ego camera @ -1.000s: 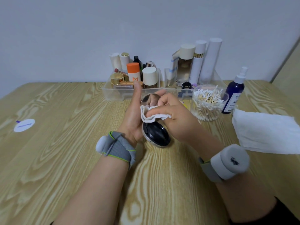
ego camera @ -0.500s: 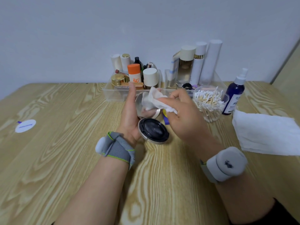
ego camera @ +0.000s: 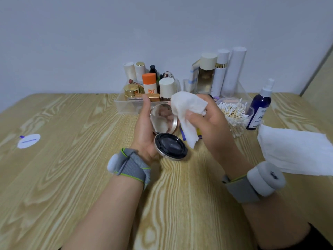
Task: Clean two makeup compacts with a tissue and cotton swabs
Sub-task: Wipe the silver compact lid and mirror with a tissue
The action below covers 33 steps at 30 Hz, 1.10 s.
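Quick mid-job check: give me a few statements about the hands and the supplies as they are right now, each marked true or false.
1. The left hand holds an open compact. True.
2. The right hand holds a cotton swab. False: it grips a crumpled tissue.
3. The cotton swabs sit in a clear tub beside the blue spray bottle. True.
4. The spare tissue sheet lies on the left side of the table. False: it lies on the right side.
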Each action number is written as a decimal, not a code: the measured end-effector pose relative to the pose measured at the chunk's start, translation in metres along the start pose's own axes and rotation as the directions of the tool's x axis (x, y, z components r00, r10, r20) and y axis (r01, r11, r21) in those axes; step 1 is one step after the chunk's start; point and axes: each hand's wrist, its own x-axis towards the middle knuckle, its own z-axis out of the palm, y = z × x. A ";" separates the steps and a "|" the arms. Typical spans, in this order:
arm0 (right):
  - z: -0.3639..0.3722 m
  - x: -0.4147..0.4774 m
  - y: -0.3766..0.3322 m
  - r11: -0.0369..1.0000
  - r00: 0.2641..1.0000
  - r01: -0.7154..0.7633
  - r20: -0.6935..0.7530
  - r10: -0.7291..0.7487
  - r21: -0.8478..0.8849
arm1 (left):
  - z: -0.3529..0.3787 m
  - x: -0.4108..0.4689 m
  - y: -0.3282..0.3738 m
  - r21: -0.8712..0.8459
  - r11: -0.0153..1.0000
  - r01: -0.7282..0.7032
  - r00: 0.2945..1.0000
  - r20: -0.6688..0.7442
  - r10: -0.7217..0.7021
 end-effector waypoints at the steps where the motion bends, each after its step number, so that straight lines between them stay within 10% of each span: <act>1: 0.000 0.000 -0.001 0.998 1.000 -0.014 0.024 0.012 0.066 | -0.001 0.003 -0.001 -0.029 1.000 0.007 1.000 0.015 -0.007; 15: 0.001 -0.005 -0.004 0.984 0.992 0.122 -0.015 -0.125 -0.128 | 0.002 -0.003 -0.006 0.037 0.999 0.029 1.000 0.009 -0.030; 22: 0.003 -0.004 -0.009 0.984 0.991 0.014 0.128 -0.038 0.179 | -0.006 0.003 -0.005 0.074 0.997 -0.014 1.000 0.002 0.014; 33: 0.000 -0.002 0.009 0.883 0.966 0.172 -0.100 -0.237 -0.437 | -0.001 -0.001 -0.012 0.108 0.994 0.005 1.000 0.030 -0.008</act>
